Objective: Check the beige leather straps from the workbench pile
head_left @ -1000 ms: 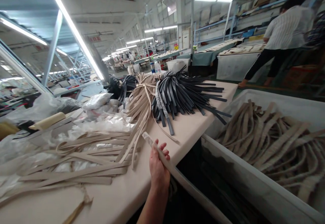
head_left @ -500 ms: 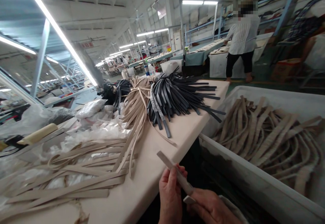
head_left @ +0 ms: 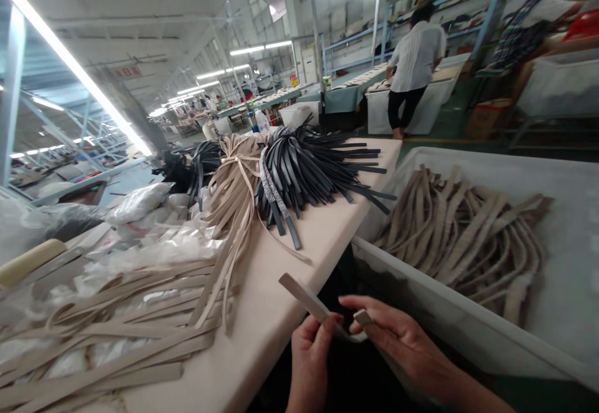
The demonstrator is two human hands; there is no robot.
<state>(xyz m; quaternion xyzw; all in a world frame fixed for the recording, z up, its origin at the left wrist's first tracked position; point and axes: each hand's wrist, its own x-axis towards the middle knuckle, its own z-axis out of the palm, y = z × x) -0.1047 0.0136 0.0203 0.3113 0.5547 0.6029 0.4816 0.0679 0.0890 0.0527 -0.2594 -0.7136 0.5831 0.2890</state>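
Observation:
A flat beige strap is between my hands, just off the table's front edge. My left hand pinches it between thumb and fingers, and one end sticks out up and to the left. From there the strap bends in a low curve toward my right hand. That hand grips a portion with a squared end showing by the thumb, its index finger stretched out above. Nearest on the table are loose beige straps lying in a heap to the left.
A tied beige strap bundle and a dark strap bundle lie farther back. Clear plastic bags are at the left. A white bin of brownish strips stands at my right. Beyond, a person works at another bin.
My right hand has moved up and right, its index finger lifting off, and the strap now bends between my hands. The view has swung right. A second person appears at the far right.

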